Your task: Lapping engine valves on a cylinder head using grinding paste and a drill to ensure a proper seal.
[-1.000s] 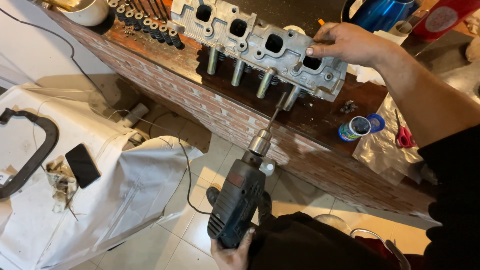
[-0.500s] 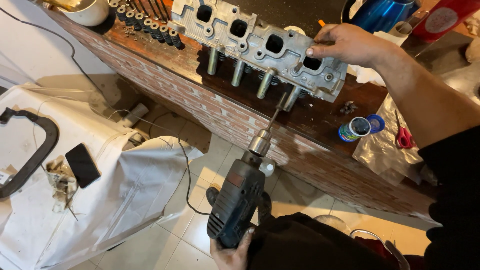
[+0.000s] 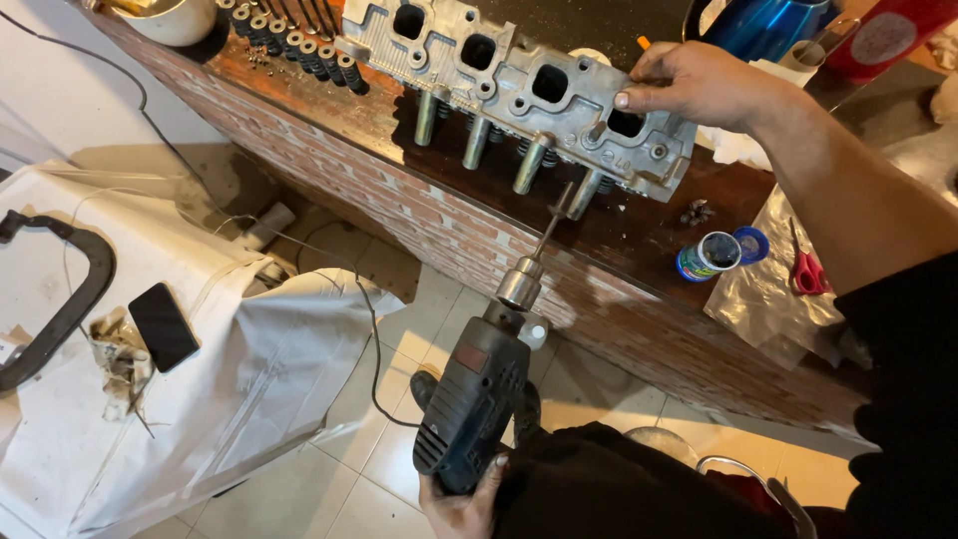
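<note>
1. Right hand (image 3: 699,85), at 1 o'clock: grip closed over the end of the cylinder head (image 3: 519,85), which lay on the worktop (image 3: 639,240).
2. Left hand (image 3: 461,504), at 6 o'clock: grip wrapped around the electric drill (image 3: 474,399).
3. Drill rod (image 3: 547,232): tip apparently met a valve stem (image 3: 584,195).
4. Small open tin (image 3: 707,256), at 3 o'clock.

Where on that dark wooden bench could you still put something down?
Bare wood shows between the grey metal cylinder head and the small open tin, and at the brick-patterned front edge. Behind, the row of black springs and blue container crowd it.
</note>
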